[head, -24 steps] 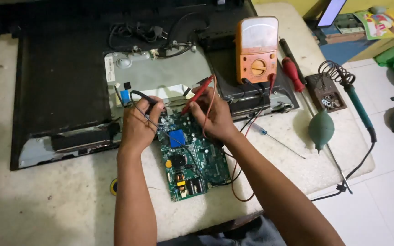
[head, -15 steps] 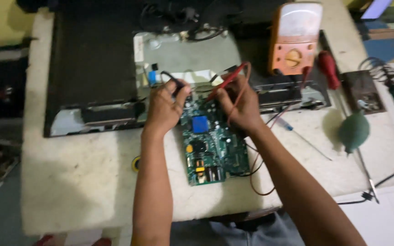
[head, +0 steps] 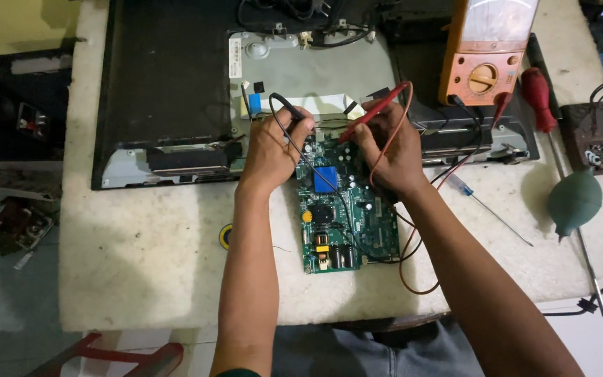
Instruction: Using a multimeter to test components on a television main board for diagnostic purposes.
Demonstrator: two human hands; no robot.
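A green circuit board [head: 347, 223] with a blue square part lies on the white worktable, in front of an opened black flat-screen chassis [head: 169, 84]. My left hand [head: 273, 150] grips a black test probe [head: 284, 106] with its tip down at the board's top edge. My right hand [head: 389, 150] grips a red test probe [head: 378, 108], its tip pointing to the same top area. Black and red leads run over the board to an orange analogue multimeter [head: 486, 49] at the back right.
A red-handled screwdriver [head: 540, 91], a thin screwdriver [head: 486, 206], a green rubber blower bulb [head: 574, 202] and a soldering iron stand [head: 598, 139] lie to the right. A small yellow tape roll [head: 225, 236] sits left of the board. The table's front edge is near my body.
The camera has moved closer and shifted left, so the board and the hands look larger. Both hands stay on the probes at the board's top edge.
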